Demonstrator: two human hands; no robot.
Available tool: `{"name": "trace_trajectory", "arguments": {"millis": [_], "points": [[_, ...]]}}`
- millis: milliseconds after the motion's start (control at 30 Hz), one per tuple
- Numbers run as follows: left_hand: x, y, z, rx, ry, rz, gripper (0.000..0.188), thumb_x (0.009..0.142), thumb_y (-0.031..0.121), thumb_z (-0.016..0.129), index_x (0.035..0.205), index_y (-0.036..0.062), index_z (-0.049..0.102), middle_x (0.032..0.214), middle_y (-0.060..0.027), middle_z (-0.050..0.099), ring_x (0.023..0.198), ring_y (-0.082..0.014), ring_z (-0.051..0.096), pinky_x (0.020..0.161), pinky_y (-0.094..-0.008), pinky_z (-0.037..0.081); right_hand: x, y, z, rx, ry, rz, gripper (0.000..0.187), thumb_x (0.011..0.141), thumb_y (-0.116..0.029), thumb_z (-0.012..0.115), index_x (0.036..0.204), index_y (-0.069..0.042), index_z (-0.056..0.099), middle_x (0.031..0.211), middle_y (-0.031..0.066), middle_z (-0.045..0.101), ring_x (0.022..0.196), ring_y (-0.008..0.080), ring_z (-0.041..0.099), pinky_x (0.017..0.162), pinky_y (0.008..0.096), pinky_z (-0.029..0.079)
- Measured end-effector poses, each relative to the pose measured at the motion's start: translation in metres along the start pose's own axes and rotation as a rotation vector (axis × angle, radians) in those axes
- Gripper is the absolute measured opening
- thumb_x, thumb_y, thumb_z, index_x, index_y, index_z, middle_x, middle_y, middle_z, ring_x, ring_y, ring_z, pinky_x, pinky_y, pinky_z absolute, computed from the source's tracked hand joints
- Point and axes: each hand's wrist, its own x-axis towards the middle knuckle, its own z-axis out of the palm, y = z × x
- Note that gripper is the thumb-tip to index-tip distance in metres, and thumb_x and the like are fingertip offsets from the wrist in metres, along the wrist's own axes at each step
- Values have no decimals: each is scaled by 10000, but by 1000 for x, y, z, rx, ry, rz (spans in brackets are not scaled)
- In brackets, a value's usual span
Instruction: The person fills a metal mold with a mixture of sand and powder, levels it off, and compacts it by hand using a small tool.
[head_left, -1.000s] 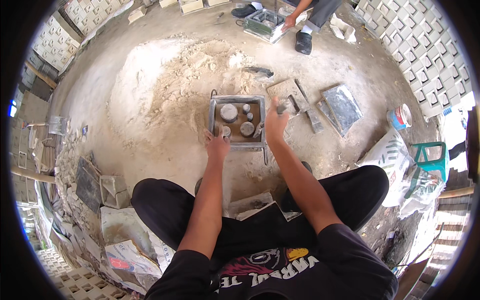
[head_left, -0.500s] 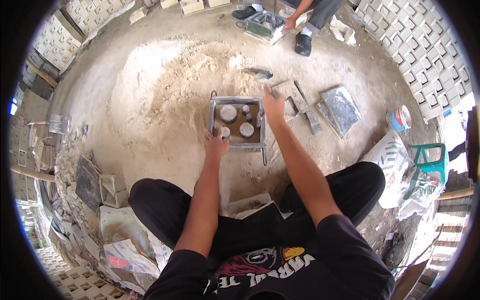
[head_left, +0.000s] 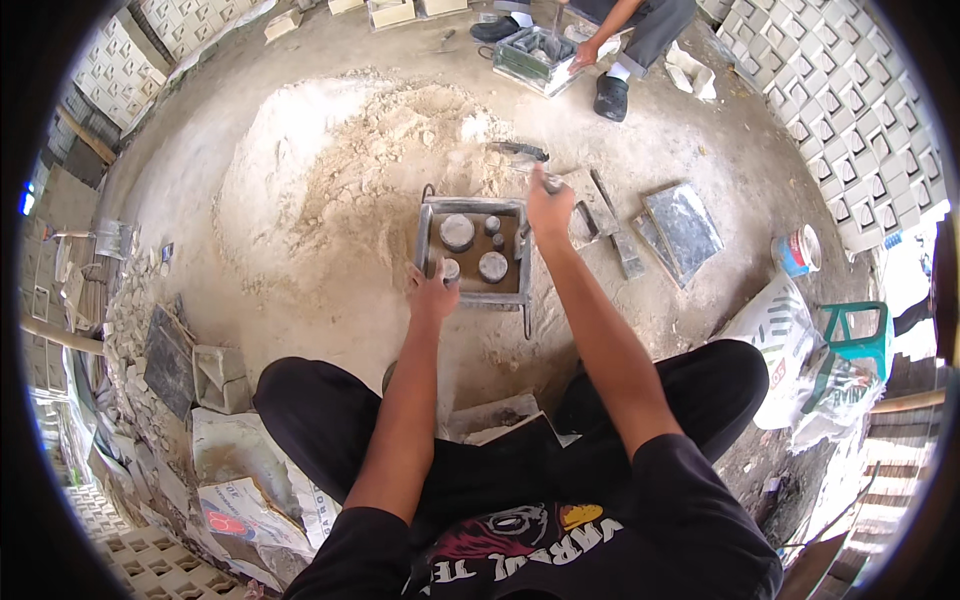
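A shallow rectangular metal mold frame [head_left: 472, 298] lies on the dusty ground before me, packed with brown sand. Set in the sand are a large round grey disc [head_left: 457, 231], a second grey disc [head_left: 492, 266], two small round pieces [head_left: 493, 224] and a small cylinder [head_left: 450, 269]. My left hand [head_left: 433, 296] straddles the frame's near left corner, gripping its wall, one finger beside the small cylinder. Above the frame's right edge, my right hand [head_left: 550, 212] is closed in a fist. A small greyish thing shows at its fingers, too hidden to name.
A heap of pale sand [head_left: 340, 150] spreads beyond the frame. Flat dark plates [head_left: 685, 228] and a wooden-handled flat tool [head_left: 628, 255] lie right. A co-worker's hand [head_left: 585, 55] touches another mold box [head_left: 535, 68] at the far side. A paint bucket [head_left: 797, 250] stands right.
My right hand has shifted slightly down and right and looks less blurred. My left hand stays at the frame's corner. The whole view has tilted a little.
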Motion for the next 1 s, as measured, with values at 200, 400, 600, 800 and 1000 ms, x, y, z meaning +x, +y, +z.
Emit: {"name": "trace_trajectory", "arguments": {"millis": [200, 400, 600, 800, 1000], "points": [[3, 11, 14, 4, 14, 59, 711, 863, 497, 505, 1495, 331, 225, 1534, -296, -12, 1425, -455, 51, 1123, -554, 179, 43, 41, 4, -169, 23, -188, 444, 919, -344, 574, 744, 61, 614, 642, 210, 618, 591, 340, 607, 580, 438, 439], [4, 25, 2, -25, -108, 13, 706, 870, 519, 468, 1499, 331, 206, 1533, -299, -48, 1430, -450, 7, 1140, -530, 142, 44, 56, 5, -114, 17, -221, 455, 915, -349, 583, 688, 45, 611, 603, 174, 616, 543, 277, 601, 560, 419, 438], [14, -6, -11, -23, -96, 0, 722, 864, 529, 465, 1502, 324, 194, 1525, -313, -59, 1427, -454, 12, 1158, -484, 114, 35, 8, 30, -32, 60, -110, 437, 906, -342, 581, 727, 53, 627, 629, 205, 624, 603, 326, 628, 598, 428, 460], [13, -8, 2, -20, -92, 12, 758, 847, 539, 494, 1504, 312, 191, 1523, -317, -63, 1424, -459, 35, 1143, -517, 140, 42, -5, 25, -109, -4, -55, 417, 904, -328, 573, 732, 47, 636, 640, 206, 629, 598, 311, 642, 573, 419, 459], [8, 12, 7, 79, -37, 45, 924, 774, 584, 614, 1514, 285, 148, 1502, -357, -45, 1403, -503, 60, 1112, -567, 193, 43, 30, 16, -120, -36, -231, 410, 933, -301, 548, 713, 37, 620, 603, 190, 610, 585, 319, 617, 582, 417, 455]]}}
